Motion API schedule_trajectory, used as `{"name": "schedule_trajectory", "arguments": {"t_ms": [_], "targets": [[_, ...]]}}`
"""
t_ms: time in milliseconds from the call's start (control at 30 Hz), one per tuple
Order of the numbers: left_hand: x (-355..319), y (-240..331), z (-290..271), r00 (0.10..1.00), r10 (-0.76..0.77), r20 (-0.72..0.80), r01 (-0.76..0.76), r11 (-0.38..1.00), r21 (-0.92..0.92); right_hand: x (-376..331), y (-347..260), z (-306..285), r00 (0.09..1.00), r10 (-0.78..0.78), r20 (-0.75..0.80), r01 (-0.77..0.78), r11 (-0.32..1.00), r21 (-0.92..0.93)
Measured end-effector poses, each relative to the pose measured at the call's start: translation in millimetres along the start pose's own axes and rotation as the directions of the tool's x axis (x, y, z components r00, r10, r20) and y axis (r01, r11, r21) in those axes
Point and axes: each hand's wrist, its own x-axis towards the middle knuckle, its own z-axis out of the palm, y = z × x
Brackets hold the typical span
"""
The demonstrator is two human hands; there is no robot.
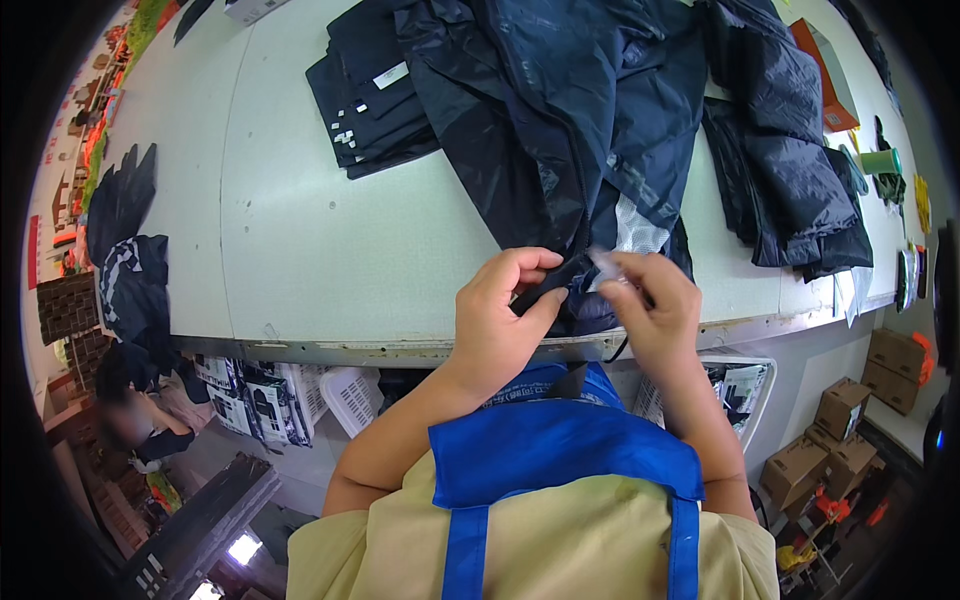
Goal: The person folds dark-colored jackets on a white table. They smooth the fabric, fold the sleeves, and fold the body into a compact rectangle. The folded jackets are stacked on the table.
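A dark navy jacket (pixel 645 120) with a long front zip lies spread over the table, its lower end near the front edge. My left hand (pixel 500 305) is closed on the jacket's hem, pinching the dark cloth between thumb and fingers. Just right of it, my right hand (pixel 660 305) is closed too, fingers bent toward the thumb. At its fingertips is a small whitish, see-through piece (pixel 604 266), smeared by motion, so its kind is unclear. White mesh lining (pixel 638 228) shows beyond the right hand.
Folded dark garments (pixel 370 110) are stacked at the back left; more dark clothing (pixel 795 165) is piled at right, by an orange box (pixel 826 75). White baskets (pixel 350 398) stand under the table (pixel 290 260). Cartons (pixel 840 408) sit on the right floor. Another person (pixel 150 425) is at lower left.
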Motion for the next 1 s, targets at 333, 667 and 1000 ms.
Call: {"name": "schedule_trajectory", "arguments": {"t_ms": [333,667,1000], "targets": [[6,0,-1,0.999,-0.052,0.007,0.052,0.966,-0.253,13,-15,26,0.900,0.408,0.152,-0.407,0.665,0.626],[4,1,-2,0.988,-0.124,0.096,0.150,0.930,-0.336,6,-13,27,0.895,0.420,0.152,-0.374,0.520,0.768],[5,-1,-7,0.958,-0.224,0.180,0.287,0.703,-0.650,-7,27,7,0.998,0.038,-0.047,-0.019,0.937,0.348]]}}
